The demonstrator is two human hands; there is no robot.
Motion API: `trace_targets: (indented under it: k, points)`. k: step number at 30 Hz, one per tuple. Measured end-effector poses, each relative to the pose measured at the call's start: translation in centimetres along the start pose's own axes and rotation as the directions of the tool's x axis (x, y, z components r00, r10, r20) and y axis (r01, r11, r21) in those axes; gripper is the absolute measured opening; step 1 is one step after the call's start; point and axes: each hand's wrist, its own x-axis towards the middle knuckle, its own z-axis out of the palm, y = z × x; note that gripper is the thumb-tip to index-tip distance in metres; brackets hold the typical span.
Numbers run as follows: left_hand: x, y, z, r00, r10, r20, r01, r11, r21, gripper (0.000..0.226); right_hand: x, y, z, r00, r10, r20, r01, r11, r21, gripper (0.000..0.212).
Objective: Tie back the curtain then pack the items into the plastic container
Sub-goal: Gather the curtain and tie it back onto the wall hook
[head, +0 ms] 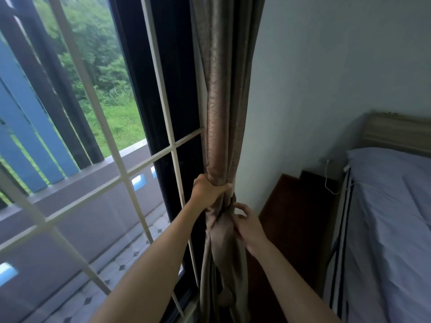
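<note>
A brown-grey curtain [220, 108] hangs bunched into a narrow column between the window and the wall. My left hand [207, 191] is clenched around the bunch at its narrowest point. Just below and to the right, my right hand [246, 223] pinches a twisted band of the same fabric [229, 203] wrapped around the gathered curtain. Below the hands the curtain falls in loose folds [224, 264]. No plastic container and no items are in view.
A window with a white grille [121, 176] fills the left side. A dark wooden bedside table [293, 206] stands by the wall, with a white cable [327, 183] hanging over it. A bed with a pale blue sheet [391, 217] is at the right.
</note>
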Motion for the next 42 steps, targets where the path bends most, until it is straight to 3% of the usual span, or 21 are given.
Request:
trace_targets:
  k: [4,7,8,11,13,15,18,20,24,28,32,35,37,39,42]
  points:
    - [0.6,-0.2,0.1,0.999,-0.049,0.013,0.049,0.999,0.011,0.078,1.6,-0.3,0.4,0.982,-0.187,-0.033,0.167,0.931,-0.325,0.026]
    - [0.6,-0.2,0.3,0.997,-0.067,0.031,0.066,0.997,0.034,0.084,2.4,-0.1,0.7,0.961,-0.26,-0.089,0.204,0.89,-0.408,0.02]
    - [0.5,-0.2,0.3,0.997,-0.071,0.039,0.07,0.997,0.036,0.085,2.6,-0.1,0.7,0.96,-0.266,-0.089,0.208,0.887,-0.412,0.027]
    - [0.6,-0.2,0.3,0.994,-0.087,0.065,0.085,0.996,0.035,0.084,3.3,-0.3,0.3,0.974,-0.223,-0.05,0.183,0.891,-0.415,0.085]
    - [0.7,-0.3,0.0,0.992,-0.079,0.095,0.076,0.996,0.038,0.085,3.9,-0.6,0.1,0.979,-0.205,-0.004,0.18,0.87,-0.459,0.095]
    - [0.9,-0.4,-0.2,0.987,-0.079,0.142,0.074,0.997,0.038,0.083,4.6,-0.9,-0.2,0.979,-0.199,0.049,0.198,0.859,-0.472,0.089]
    - [1.0,-0.4,-0.5,0.98,-0.085,0.182,0.075,0.995,0.059,0.094,4.7,-1.4,-0.5,0.969,-0.215,0.119,0.245,0.866,-0.435,0.06]
    - [1.0,-0.5,-0.3,0.983,-0.091,0.157,0.084,0.995,0.053,0.098,4.4,-1.6,-0.3,0.976,-0.192,0.105,0.218,0.876,-0.43,0.043]
    - [0.3,-0.4,0.7,0.995,-0.085,0.048,0.086,0.996,-0.014,0.084,4.4,-1.1,0.6,0.982,-0.189,0.024,0.179,0.876,-0.448,0.014]
    - [-0.6,-0.4,1.9,1.0,-0.017,-0.022,0.016,0.998,-0.058,0.057,5.1,0.0,0.6,0.98,-0.196,-0.012,0.168,0.868,-0.468,0.017]
    - [-2.2,-0.6,2.0,0.997,0.077,-0.024,-0.079,0.995,-0.066,0.071,6.3,1.4,-0.6,0.968,-0.251,0.011,0.222,0.836,-0.501,0.031]
    - [-4.0,-2.8,1.9,0.969,0.22,-0.113,-0.214,0.975,0.064,0.081,5.4,0.3,-0.9,0.968,-0.251,0.007,0.218,0.826,-0.52,0.025]
    - [-5.1,-5.2,1.9,0.918,0.352,-0.185,-0.305,0.922,0.24,0.065,5.0,-0.5,-1.0,0.971,-0.237,-0.004,0.201,0.833,-0.516,0.021]
    - [-5.8,-7.2,2.1,0.881,0.442,-0.171,-0.338,0.838,0.427,0.051,5.0,-0.8,-1.2,0.97,-0.242,-0.006,0.203,0.824,-0.529,0.016]
    - [-6.3,-8.3,3.2,0.879,0.467,-0.096,-0.301,0.701,0.647,0.057,5.1,-0.7,-1.2,0.974,-0.227,0.0,0.188,0.806,-0.562,0.015]
